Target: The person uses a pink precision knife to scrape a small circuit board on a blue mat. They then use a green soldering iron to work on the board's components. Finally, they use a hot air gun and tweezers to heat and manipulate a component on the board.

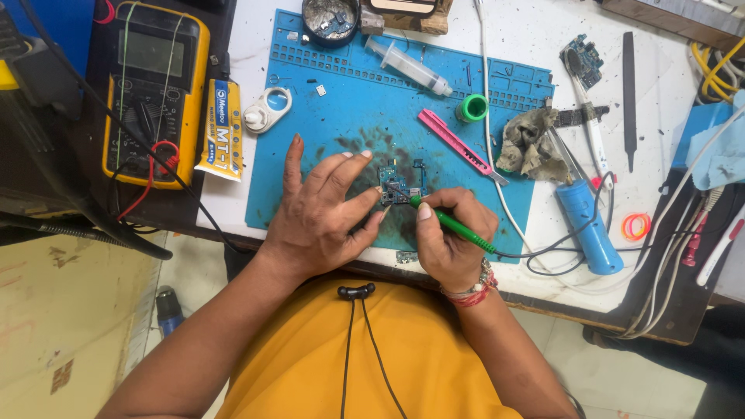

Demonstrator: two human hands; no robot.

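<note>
A small dark circuit board (400, 185) lies on a blue work mat (341, 101) with dark stains. My left hand (320, 209) rests beside it, fingers spread, its thumb and fingertip touching the board's left edge. My right hand (450, 237) grips a green-handled soldering iron (454, 225) like a pen, with the tip touching the board's lower right part. A black cable runs from the iron to the right.
A yellow multimeter (155, 89) with red and black leads and a glue tube (220, 128) lie left. On the mat are a syringe (407, 66), pink tool (458, 141), green ring (472, 107). A rag (529, 143), blue cylinder tool (588, 225), file (628, 97) sit right.
</note>
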